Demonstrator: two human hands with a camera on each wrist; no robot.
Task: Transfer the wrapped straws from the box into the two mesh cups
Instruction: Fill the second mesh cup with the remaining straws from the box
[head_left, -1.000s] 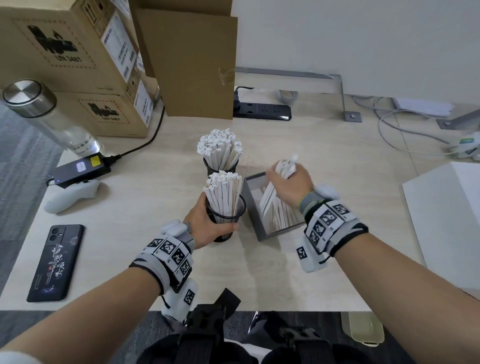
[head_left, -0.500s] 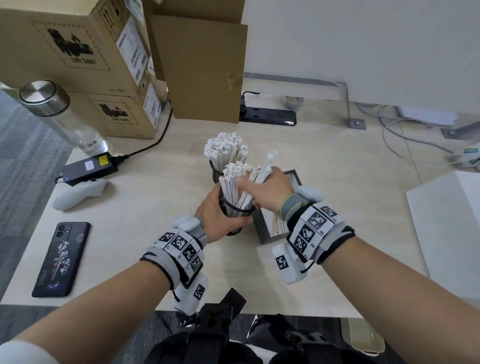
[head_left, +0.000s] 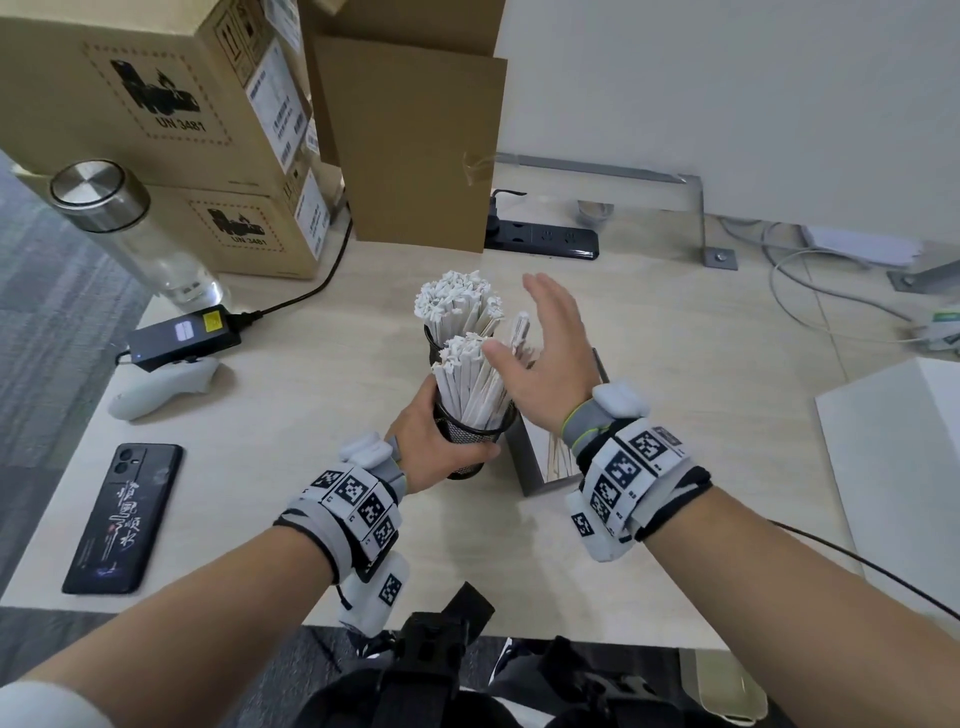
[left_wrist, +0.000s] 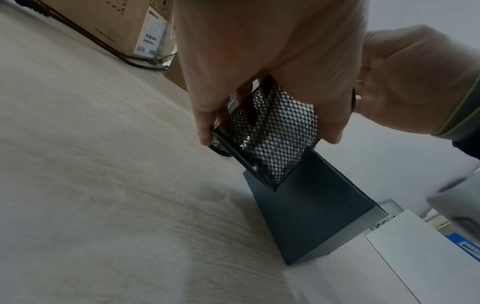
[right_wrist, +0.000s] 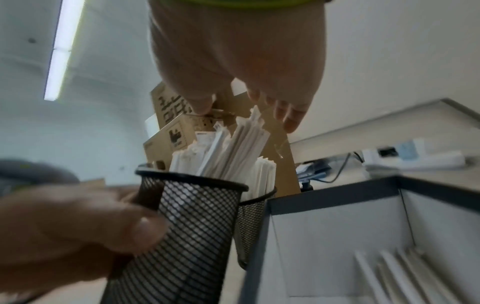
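My left hand grips the near black mesh cup, packed with white wrapped straws; it stands tilted in the left wrist view. Right behind it is the second mesh cup, also full of straws. My right hand is open with straight fingers, palm against the near cup's straws, a few of which stick up higher. The grey box stands just right of the cups, and several straws lie inside it.
Cardboard boxes and a brown board stand at the back left. A glass bottle, power adapter, white controller and phone lie left. A power strip and cables lie behind, a white box right.
My right hand lifted a bunch of straws out of the grey box, set it into the near cup and let go; it is now open. The left hand kept hold of the cup.
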